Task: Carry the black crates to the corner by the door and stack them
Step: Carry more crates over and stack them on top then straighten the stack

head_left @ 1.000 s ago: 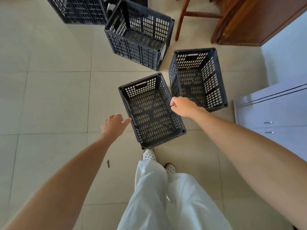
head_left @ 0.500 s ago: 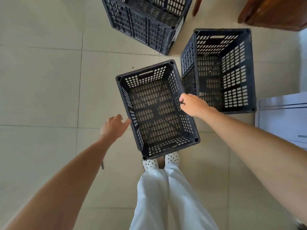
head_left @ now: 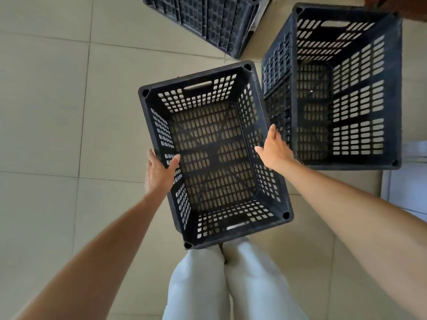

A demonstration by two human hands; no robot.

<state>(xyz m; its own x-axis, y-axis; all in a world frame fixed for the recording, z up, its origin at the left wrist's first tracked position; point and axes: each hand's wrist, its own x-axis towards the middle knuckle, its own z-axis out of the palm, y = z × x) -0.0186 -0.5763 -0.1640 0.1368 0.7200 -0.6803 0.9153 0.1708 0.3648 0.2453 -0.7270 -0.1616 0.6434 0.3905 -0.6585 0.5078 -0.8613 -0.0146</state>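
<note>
- Three black crates are showing: the near crate, the right crate and the far crate.
- Two hands are showing: the left hand and the right hand.
- Two trouser legs are showing.
- One white cabinet is peeking in.

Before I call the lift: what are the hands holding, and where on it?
The nearest crate, by its long side rims: left hand on the left rim, right hand on the right, thumbs inside.
</note>
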